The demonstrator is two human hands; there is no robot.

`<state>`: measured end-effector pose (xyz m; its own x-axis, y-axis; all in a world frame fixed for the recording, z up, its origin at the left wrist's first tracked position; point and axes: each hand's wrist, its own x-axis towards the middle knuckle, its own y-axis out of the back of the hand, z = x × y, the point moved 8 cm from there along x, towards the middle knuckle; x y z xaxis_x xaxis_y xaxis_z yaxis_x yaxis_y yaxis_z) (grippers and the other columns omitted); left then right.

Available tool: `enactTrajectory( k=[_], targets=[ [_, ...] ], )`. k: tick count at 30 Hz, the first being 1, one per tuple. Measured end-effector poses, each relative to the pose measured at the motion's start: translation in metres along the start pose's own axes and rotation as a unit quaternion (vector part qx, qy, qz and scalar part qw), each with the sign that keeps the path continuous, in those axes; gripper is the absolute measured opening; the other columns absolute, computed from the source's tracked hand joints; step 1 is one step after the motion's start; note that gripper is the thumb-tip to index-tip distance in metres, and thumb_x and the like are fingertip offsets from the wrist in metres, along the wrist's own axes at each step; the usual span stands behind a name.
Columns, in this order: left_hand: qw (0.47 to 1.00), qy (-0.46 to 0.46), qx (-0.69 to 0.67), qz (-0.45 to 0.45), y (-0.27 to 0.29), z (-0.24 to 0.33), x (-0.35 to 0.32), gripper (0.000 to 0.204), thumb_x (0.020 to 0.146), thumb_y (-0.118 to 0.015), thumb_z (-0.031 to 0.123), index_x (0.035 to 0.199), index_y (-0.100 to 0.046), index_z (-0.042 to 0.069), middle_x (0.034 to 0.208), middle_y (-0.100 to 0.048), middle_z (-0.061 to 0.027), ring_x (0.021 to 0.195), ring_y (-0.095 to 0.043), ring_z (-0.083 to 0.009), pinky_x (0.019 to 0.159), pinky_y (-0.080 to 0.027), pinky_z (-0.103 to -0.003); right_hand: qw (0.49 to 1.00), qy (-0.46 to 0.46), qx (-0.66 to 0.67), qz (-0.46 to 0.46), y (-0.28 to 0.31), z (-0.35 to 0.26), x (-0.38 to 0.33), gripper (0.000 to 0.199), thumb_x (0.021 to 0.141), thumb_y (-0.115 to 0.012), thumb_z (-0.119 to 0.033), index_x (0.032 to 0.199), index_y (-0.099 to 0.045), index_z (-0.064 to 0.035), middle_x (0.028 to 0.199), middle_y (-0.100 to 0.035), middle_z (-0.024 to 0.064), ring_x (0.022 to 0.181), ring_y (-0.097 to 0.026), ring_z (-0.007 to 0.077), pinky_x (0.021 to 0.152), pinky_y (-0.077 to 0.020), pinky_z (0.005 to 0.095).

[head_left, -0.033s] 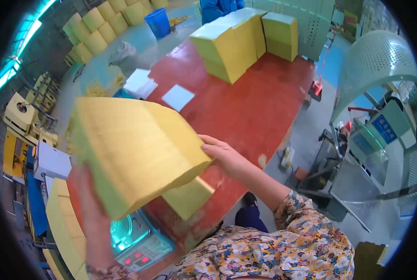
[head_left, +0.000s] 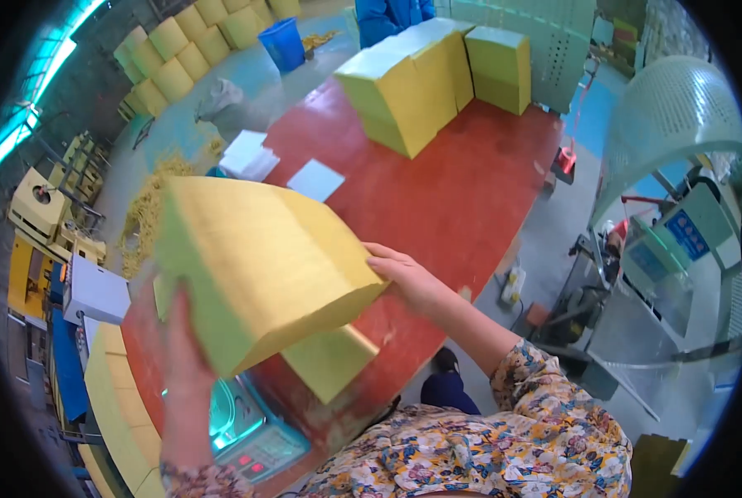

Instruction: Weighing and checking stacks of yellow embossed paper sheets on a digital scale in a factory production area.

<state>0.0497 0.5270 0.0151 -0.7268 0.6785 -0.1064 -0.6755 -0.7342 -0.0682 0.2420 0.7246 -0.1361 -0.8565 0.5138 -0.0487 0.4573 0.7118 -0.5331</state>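
A thick stack of yellow paper [head_left: 280,257] is held up over the red table between my two hands. My left hand [head_left: 187,336] presses against its left side, with the fingers partly hidden behind it. The right hand [head_left: 400,270] grips the opposite end, thumb along the top edge and the other fingers hidden underneath. Beneath the stack, a smaller yellow paper block [head_left: 334,365] lies on the table. A digital scale [head_left: 263,452] with a green-lit plate and red digits stands just below the held stack, near my left forearm.
The red table [head_left: 454,199] bears tall yellow stacks [head_left: 421,91] at its far end and white sheets [head_left: 315,180] nearer. A person in blue [head_left: 383,21] stands beyond. More yellow blocks [head_left: 122,382] line the left. A perforated machine guard [head_left: 674,124] is on the right.
The yellow paper stack has shifted to the right with both hands around it, and its left end has tilted slightly. My left hand has moved right as well.
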Motion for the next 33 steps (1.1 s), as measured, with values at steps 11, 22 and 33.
enactTrajectory(
  k=[11, 22, 33],
  targets=[
    [0.974, 0.172, -0.085, -0.122, -0.186, -0.105, 0.231, 0.059, 0.097, -0.048, 0.053, 0.138, -0.05, 0.011, 0.127, -0.062, -0.0085, 0.115, -0.06, -0.0232, 0.097, -0.049, -0.045, 0.989, -0.115, -0.085, 0.032, 0.2, -0.013, 0.157, 0.045, 0.1, -0.038, -0.036, 0.13, -0.057, -0.0074, 0.113, -0.067, 0.0089, 0.099, -0.063, 0.0211, 0.084, -0.0531, 0.0381],
    [0.975, 0.182, 0.025, -0.126, -0.255, -0.077, 0.271, 0.074, 0.09, -0.042, 0.07, 0.144, -0.044, 0.019, 0.147, -0.045, -0.0103, 0.135, -0.038, -0.0397, 0.101, -0.03, -0.074, 0.833, 0.121, -0.519, 0.149, 0.209, -0.079, 0.128, 0.018, 0.085, -0.069, -0.021, 0.087, -0.063, -0.004, 0.08, -0.067, 0.016, 0.081, -0.066, 0.0336, 0.07, -0.0525, 0.0431],
    [0.972, 0.208, 0.014, -0.105, -0.21, -0.087, 0.317, 0.073, 0.084, -0.047, 0.074, 0.134, -0.053, 0.02, 0.131, -0.055, -0.0115, 0.117, -0.051, -0.0346, 0.081, -0.05, -0.061, 0.798, 0.13, -0.567, 0.155, 0.177, -0.041, 0.192, 0.024, 0.082, -0.072, -0.023, 0.093, -0.071, -0.0027, 0.083, -0.071, 0.0177, 0.075, -0.07, 0.0313, 0.069, -0.0534, 0.0378]
  ],
)
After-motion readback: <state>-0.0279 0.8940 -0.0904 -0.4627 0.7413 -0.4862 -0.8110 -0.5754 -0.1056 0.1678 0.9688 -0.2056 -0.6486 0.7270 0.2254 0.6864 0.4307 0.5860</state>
